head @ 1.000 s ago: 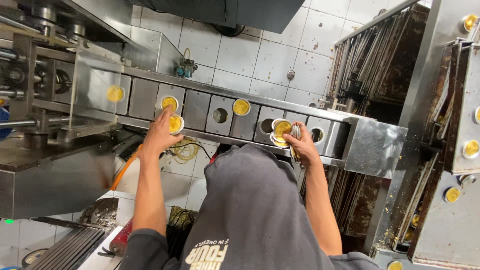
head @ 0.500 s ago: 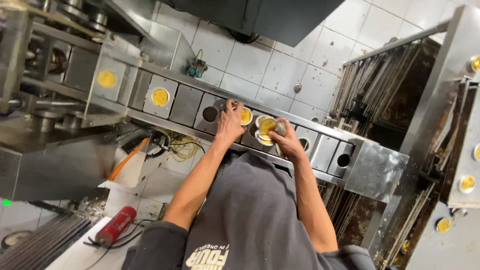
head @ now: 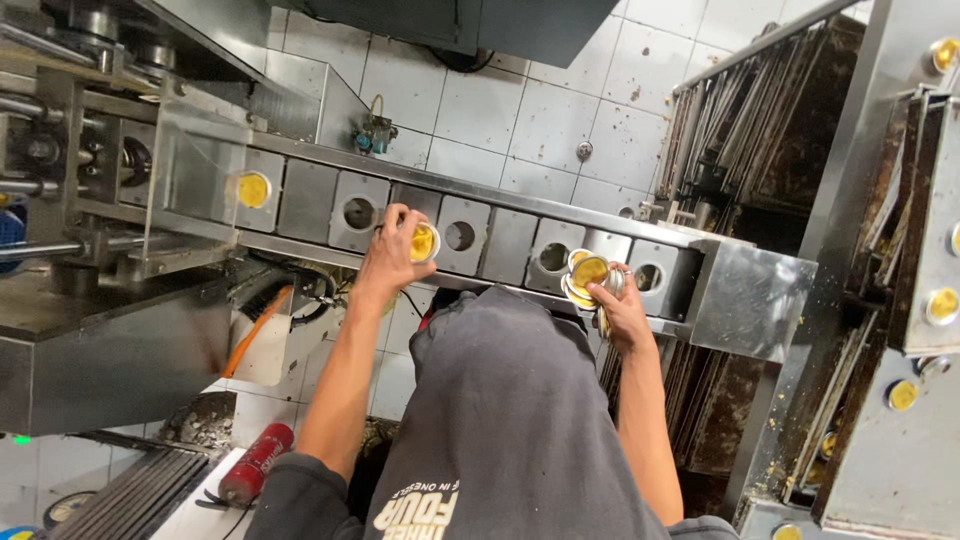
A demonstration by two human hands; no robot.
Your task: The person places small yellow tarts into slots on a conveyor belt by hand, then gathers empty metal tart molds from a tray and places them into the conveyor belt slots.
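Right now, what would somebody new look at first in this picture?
Probably the long steel conveyor of square plates with round holes running across the middle. The left hand holds a small round foil cup with yellow filling over it, while the right hand grips a stack of shiny empty foil cups further along.

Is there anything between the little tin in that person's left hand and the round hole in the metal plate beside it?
Nothing visible does. The left hand holds one small tin just above the conveyor plates, with an open round hole right beside it. The right hand holds a stack of tins off to the side.
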